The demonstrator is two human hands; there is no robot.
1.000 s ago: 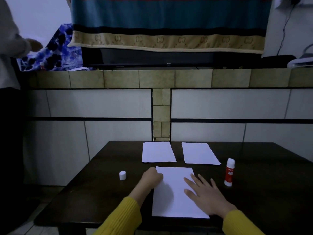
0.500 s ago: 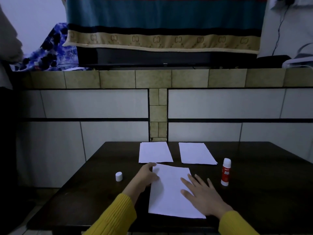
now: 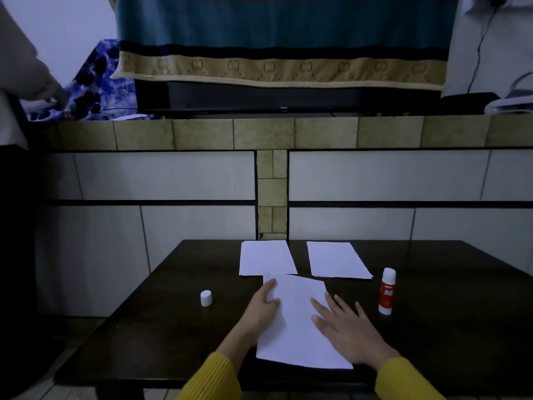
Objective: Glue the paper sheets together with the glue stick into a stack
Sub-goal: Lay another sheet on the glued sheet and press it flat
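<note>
A white paper sheet (image 3: 297,321) lies on the dark table (image 3: 447,327) near me, slightly turned, its far corner just overlapping the far-left sheet (image 3: 265,256). My left hand (image 3: 264,304) holds the near sheet's left edge, thumb on top. My right hand (image 3: 346,330) lies flat with spread fingers on its right side. Another sheet (image 3: 336,259) lies at the far right. A red and white glue stick (image 3: 387,291) stands uncapped to the right of my right hand. Its white cap (image 3: 206,297) sits on the table to the left.
A tiled wall (image 3: 202,174) rises right behind the table's far edge. Above it a ledge carries a striped blanket (image 3: 282,39) and blue patterned cloth (image 3: 101,82). Another person's sleeve (image 3: 26,70) reaches in at the upper left.
The near sheet has slid away from me and turned a little, so its far corner now reaches the far-left sheet. Both hands moved forward with it.
</note>
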